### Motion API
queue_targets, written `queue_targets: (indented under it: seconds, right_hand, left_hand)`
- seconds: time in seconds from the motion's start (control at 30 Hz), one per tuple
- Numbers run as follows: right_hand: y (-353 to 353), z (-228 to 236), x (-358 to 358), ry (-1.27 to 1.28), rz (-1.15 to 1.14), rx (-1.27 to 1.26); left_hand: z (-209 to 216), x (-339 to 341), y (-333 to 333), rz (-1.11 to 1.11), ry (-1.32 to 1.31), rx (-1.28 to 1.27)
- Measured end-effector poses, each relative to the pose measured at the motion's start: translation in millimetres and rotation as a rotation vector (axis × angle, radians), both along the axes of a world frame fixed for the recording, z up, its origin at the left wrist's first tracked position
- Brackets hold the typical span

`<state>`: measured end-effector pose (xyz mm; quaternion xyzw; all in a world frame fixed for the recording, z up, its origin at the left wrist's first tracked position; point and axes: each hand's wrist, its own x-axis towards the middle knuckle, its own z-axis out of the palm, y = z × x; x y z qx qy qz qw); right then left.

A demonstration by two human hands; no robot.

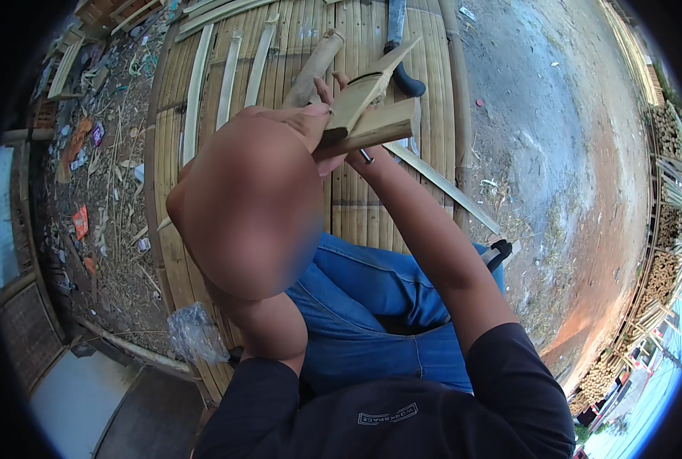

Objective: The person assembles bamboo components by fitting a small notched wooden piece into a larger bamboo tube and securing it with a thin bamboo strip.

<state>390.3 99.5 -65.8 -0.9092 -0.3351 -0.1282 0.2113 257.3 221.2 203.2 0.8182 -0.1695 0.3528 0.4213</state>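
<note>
In front of me, two short pale pieces of split bamboo or wood are held together at an angle: an upper piece with a pointed end and a thicker lower piece. My left hand closes on their near left end, its thumb side showing. My right hand comes from below and is mostly hidden by the pieces; it appears closed round them. A small metal pin or nail shows by my right wrist. A large blur covers much of my left forearm.
I sit on a bamboo-slat platform. Long strips and a round stick lie beyond my hands. A dark curved handle lies far right of them. A clear plastic bag rests at the left edge; littered ground lies beyond.
</note>
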Motion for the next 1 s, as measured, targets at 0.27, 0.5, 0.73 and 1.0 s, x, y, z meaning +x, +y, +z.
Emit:
queue_targets:
  seconds: [0.27,0.5,0.73,1.0]
  right_hand:
    - [25,1,23,-0.221,0.076,-0.003]
    - [-5,112,-45,0.153,0.148,0.466]
    - [-88,217,-72,-0.234,-0.029,0.889]
    - [-89,264,-48,0.188,0.332,0.483]
  left_hand:
    - [-8,8,2,-0.039,-0.039,-0.082]
    - [-8,3,14,-0.076,-0.004,-0.018]
    - [-18,10,2,-0.190,0.041,-0.143]
    - [-15,10,-9,-0.223,0.095,-0.158]
